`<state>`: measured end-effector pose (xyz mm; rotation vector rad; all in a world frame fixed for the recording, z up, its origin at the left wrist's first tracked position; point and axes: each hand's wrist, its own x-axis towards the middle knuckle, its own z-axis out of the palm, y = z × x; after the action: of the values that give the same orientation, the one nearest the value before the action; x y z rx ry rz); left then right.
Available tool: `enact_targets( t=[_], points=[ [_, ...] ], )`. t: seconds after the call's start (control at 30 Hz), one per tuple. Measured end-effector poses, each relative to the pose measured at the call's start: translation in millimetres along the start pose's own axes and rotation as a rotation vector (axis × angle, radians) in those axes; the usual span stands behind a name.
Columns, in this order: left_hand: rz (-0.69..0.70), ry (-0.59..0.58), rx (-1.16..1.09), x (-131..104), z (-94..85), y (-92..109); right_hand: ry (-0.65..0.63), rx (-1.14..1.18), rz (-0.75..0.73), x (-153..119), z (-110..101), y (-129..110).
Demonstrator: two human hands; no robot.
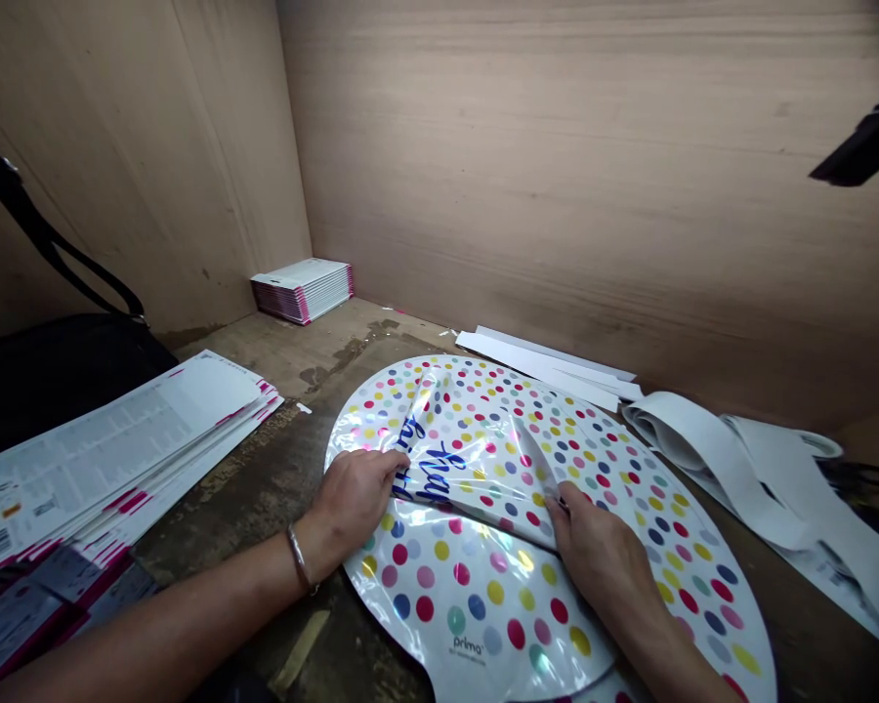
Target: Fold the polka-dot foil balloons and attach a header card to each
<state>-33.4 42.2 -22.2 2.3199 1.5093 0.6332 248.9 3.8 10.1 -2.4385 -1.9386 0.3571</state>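
A flat foil balloon (498,586) with many-coloured dots lies on the worktable, part of it folded over. Blue lettering shows on the folded layer, and "prima" is printed near the lower edge. My left hand (358,498), with a bangle at the wrist, pinches the left end of the fold. On the fold's right end, my right hand (601,552) grips the foil between thumb and fingers. More dotted foil spreads out beneath and to the right, so I cannot tell whether a second balloon lies under it.
Printed cards (153,410) are piled at the left, beside a black bag (59,366). A neat card stack (304,290) sits in the back corner. White paper strips (546,363) and a looped white band (747,478) lie at the right. Wooden panels (557,176) wall the table.
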Motion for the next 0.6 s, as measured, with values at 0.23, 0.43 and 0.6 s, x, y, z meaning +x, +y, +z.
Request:
enact_targets(
  t=[0.23, 0.43, 0.6],
  points=[
    [-0.051, -0.173, 0.264, 12, -19.6, 8, 0.021, -0.016, -0.007, 2, 0, -2],
    [0.229, -0.128, 0.246, 40, -8.3, 38, 0.077, -0.056, -0.05, 0, 6, -2],
    [0.275, -0.331, 0.131, 40, 29.4, 42, 0.222, -0.084, -0.008, 4, -3, 14]
  ],
)
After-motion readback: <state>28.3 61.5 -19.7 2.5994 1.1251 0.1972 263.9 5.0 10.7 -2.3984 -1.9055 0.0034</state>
